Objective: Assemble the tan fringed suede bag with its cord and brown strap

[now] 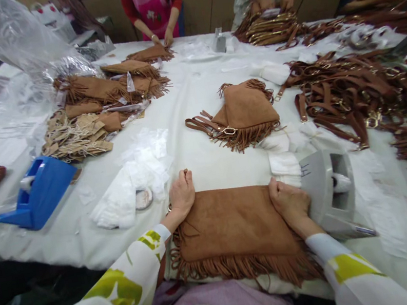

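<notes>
A brown suede bag with fringe (235,225) lies in front of me at the table's near edge, its fringe hanging towards my lap. My left hand (182,195) is closed on its upper left corner, beside a small metal ring. At the upper right corner my right hand (290,203) is closed on the bag too. The top edge stretches straight between both hands. Just right of my right hand stands a grey tape dispenser (327,189). Beyond the bag, a second fringed bag (248,106) with a wrist strap lies on the white cloth.
Brown straps with metal clasps (338,93) are heaped on the right. At left are a blue tape dispenser (44,192), white tissue pieces (118,203), paper tags (73,135) and stacked fringed bags (95,90). Co-workers handle bags across the table (191,79).
</notes>
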Action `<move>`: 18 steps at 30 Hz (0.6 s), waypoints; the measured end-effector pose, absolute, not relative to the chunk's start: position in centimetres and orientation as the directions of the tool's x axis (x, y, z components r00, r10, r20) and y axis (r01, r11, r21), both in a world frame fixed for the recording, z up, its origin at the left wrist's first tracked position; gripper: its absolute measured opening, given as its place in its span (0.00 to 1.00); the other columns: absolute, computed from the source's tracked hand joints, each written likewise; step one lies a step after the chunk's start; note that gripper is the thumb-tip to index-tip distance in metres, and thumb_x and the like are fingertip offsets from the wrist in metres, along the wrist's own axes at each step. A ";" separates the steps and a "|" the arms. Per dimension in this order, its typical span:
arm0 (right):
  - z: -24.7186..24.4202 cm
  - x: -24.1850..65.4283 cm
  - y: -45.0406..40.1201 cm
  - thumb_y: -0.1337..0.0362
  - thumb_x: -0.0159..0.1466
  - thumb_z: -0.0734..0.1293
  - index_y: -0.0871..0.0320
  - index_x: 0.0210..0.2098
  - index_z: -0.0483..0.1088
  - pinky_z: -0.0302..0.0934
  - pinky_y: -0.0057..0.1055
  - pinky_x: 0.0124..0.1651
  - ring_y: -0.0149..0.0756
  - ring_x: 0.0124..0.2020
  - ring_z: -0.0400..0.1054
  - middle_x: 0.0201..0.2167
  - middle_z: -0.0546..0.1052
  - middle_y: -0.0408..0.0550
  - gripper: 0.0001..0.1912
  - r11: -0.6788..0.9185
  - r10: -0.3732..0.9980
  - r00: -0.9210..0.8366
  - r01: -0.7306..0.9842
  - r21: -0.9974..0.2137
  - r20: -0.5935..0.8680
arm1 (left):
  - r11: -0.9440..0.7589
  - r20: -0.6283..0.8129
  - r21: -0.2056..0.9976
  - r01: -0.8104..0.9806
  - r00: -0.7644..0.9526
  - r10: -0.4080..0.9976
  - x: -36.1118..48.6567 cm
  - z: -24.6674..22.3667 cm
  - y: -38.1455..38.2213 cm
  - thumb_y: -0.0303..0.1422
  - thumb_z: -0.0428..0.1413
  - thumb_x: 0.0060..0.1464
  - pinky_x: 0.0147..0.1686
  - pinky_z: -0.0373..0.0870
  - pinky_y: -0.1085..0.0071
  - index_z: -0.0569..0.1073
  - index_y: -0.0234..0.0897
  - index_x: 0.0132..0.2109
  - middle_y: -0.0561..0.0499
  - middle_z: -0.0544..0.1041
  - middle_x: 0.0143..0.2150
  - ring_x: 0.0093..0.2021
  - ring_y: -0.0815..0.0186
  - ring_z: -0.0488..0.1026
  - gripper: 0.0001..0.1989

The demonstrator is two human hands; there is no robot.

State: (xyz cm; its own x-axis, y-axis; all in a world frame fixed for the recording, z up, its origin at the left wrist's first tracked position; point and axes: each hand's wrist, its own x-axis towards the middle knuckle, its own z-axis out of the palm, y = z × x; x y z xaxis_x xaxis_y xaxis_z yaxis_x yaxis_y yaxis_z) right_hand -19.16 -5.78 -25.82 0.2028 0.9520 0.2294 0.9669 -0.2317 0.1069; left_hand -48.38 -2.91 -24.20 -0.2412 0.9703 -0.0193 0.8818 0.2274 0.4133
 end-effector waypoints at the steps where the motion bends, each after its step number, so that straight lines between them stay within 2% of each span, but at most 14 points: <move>1: -25.8 -19.2 -5.8 0.58 0.67 0.54 0.63 0.24 0.74 0.45 0.30 0.25 0.38 0.21 0.66 0.20 0.75 0.56 0.25 -0.237 0.952 0.208 0.965 0.110 0.226 | 0.242 -0.028 0.421 0.874 -0.254 0.967 -48.4 -24.2 -2.9 0.43 0.32 0.64 0.32 0.62 0.69 0.65 0.41 0.46 0.46 0.77 0.34 0.36 0.59 0.75 0.20; 5: -25.5 -19.5 -5.9 0.58 0.67 0.54 0.63 0.25 0.75 0.47 0.30 0.26 0.38 0.22 0.67 0.22 0.76 0.57 0.25 -0.233 0.955 0.208 0.967 0.102 0.211 | 0.289 -0.087 0.472 0.833 -0.282 0.955 -48.5 -24.1 -2.9 0.43 0.30 0.64 0.37 0.65 0.68 0.63 0.40 0.49 0.45 0.77 0.38 0.40 0.59 0.75 0.21; 9: -24.9 -19.7 -6.2 0.58 0.68 0.53 0.64 0.27 0.75 0.49 0.32 0.27 0.41 0.25 0.69 0.24 0.76 0.58 0.26 -0.247 0.957 0.232 0.966 0.071 0.171 | 0.267 -0.125 0.497 0.826 -0.236 0.964 -48.7 -23.1 -3.1 0.40 0.31 0.64 0.39 0.66 0.68 0.63 0.37 0.50 0.42 0.77 0.40 0.41 0.60 0.75 0.21; 11: -23.8 -19.9 -6.3 0.59 0.68 0.53 0.65 0.29 0.75 0.51 0.34 0.29 0.44 0.27 0.70 0.26 0.76 0.59 0.24 -0.230 0.965 0.219 0.971 0.062 0.147 | 0.221 -0.160 0.513 0.829 -0.161 0.974 -49.0 -21.7 -2.6 0.40 0.38 0.62 0.39 0.67 0.68 0.68 0.35 0.45 0.42 0.78 0.38 0.41 0.59 0.75 0.18; 13: -21.8 -20.5 -6.3 0.61 0.66 0.57 0.65 0.34 0.74 0.54 0.37 0.35 0.49 0.35 0.70 0.32 0.76 0.61 0.18 -0.153 0.970 0.143 0.988 0.033 0.196 | 0.164 -0.197 0.538 0.827 -0.066 0.978 -49.5 -19.3 -1.2 0.40 0.50 0.56 0.37 0.68 0.68 0.72 0.35 0.35 0.42 0.78 0.33 0.38 0.58 0.75 0.13; 15: -19.0 -22.0 -5.9 0.61 0.63 0.62 0.64 0.41 0.72 0.54 0.43 0.45 0.52 0.45 0.66 0.41 0.75 0.62 0.14 -0.025 0.954 0.054 0.995 -0.100 0.296 | 0.119 -0.207 0.568 0.814 0.001 0.978 -50.1 -15.7 1.1 0.39 0.58 0.47 0.35 0.68 0.68 0.71 0.36 0.27 0.44 0.77 0.26 0.35 0.57 0.75 0.11; 16: -17.3 -23.1 -5.7 0.60 0.62 0.63 0.63 0.44 0.71 0.51 0.46 0.50 0.52 0.49 0.63 0.44 0.74 0.61 0.15 0.052 0.945 0.026 0.972 -0.229 0.325 | 0.105 -0.185 0.586 0.803 0.007 0.983 -50.4 -13.5 2.5 0.38 0.59 0.46 0.36 0.68 0.68 0.71 0.36 0.25 0.45 0.76 0.25 0.36 0.57 0.75 0.11; 17: -15.4 -24.5 -5.4 0.58 0.61 0.64 0.61 0.46 0.70 0.49 0.46 0.52 0.51 0.51 0.62 0.47 0.73 0.60 0.17 0.113 0.947 0.024 0.907 -0.406 0.319 | 0.086 -0.155 0.611 0.787 0.012 0.988 -50.7 -10.9 4.0 0.38 0.58 0.48 0.36 0.68 0.68 0.70 0.36 0.26 0.45 0.76 0.26 0.36 0.57 0.75 0.11; 18: -13.5 -26.1 -5.1 0.54 0.61 0.64 0.60 0.48 0.69 0.50 0.45 0.53 0.48 0.51 0.63 0.48 0.73 0.58 0.20 0.164 0.965 0.005 0.771 -0.615 0.264 | 0.064 -0.113 0.644 0.762 0.011 0.994 -51.0 -8.2 5.6 0.40 0.54 0.52 0.36 0.68 0.68 0.70 0.37 0.28 0.46 0.77 0.27 0.36 0.60 0.75 0.11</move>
